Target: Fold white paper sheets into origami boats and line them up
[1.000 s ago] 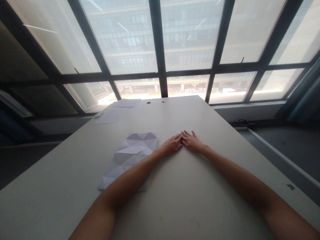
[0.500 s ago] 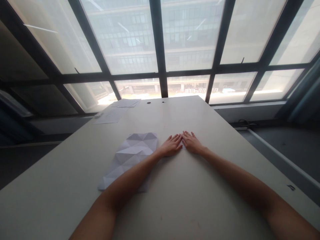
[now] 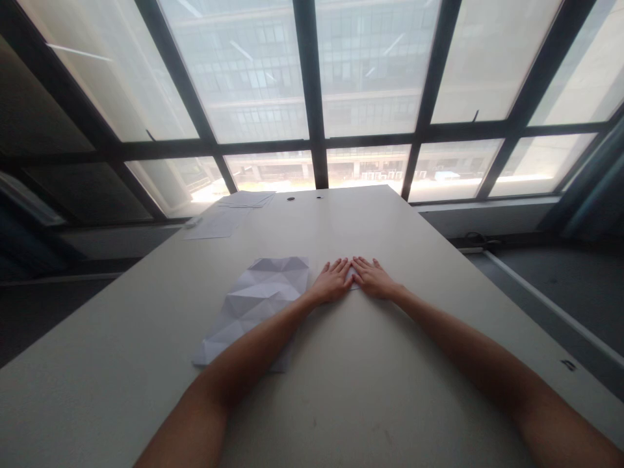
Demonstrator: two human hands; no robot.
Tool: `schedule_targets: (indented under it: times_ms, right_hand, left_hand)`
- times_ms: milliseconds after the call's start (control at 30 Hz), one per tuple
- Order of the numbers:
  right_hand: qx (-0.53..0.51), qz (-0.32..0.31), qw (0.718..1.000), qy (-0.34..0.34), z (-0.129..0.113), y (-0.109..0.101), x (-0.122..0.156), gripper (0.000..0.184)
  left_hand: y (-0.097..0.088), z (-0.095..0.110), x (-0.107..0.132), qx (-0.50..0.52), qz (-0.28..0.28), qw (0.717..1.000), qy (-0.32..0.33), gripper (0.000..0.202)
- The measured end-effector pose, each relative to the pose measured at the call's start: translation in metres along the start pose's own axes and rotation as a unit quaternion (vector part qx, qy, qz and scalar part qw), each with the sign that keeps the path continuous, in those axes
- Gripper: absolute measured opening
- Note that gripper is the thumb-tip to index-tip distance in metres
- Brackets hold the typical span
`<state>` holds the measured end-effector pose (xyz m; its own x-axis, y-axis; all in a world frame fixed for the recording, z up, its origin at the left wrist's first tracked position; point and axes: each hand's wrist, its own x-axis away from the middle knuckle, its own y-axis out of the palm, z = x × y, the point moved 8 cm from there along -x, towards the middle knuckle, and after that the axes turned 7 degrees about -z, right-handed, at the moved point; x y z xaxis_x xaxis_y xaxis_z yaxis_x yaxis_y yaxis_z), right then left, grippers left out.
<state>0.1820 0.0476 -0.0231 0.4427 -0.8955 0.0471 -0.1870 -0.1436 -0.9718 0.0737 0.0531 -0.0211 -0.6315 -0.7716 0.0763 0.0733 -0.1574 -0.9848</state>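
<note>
My left hand [image 3: 333, 281] and my right hand [image 3: 373, 279] lie flat side by side on the pale table [image 3: 370, 364], fingers stretched out and pointing away from me. Between and under their fingertips shows a sliver of a small white paper piece [image 3: 351, 279], mostly hidden by the hands. To the left of my left hand lies a creased white sheet [image 3: 258, 300] with a pattern of triangular folds; my left forearm crosses its near right corner.
Loose white sheets [image 3: 229, 218] lie at the table's far left corner. Two small dark round spots [image 3: 291, 199] sit near the far edge. Large dark-framed windows rise beyond the table. The floor drops off to the right.
Both hands stay pressed flat at the same spot; the fingers have shifted only slightly and the view has moved a touch.
</note>
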Motion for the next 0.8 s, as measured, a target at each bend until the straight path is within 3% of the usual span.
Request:
schedule_targets:
  times_ms: [367,567,700,800]
  right_hand:
    - [0.008,-0.007,0.997,0.08,0.027,-0.001,-0.003,0.071]
    - [0.005,0.0,0.992,0.122,0.044,-0.002,-0.004,0.066]
    - [0.012,0.043,0.99,0.135,0.043,-0.008,0.001,0.064]
    - [0.043,0.102,0.989,0.099,0.028,-0.018,0.005,0.062]
  left_hand:
    - [-0.006,-0.006,0.005,-0.007,-0.02,0.999,-0.043,0.071]
    - [-0.006,-0.008,0.005,-0.005,-0.021,0.998,-0.059,0.073]
    - [-0.004,-0.008,0.004,-0.002,-0.014,0.999,-0.052,0.073]
    - [-0.004,-0.009,0.004,-0.004,-0.002,0.999,-0.052,0.072]
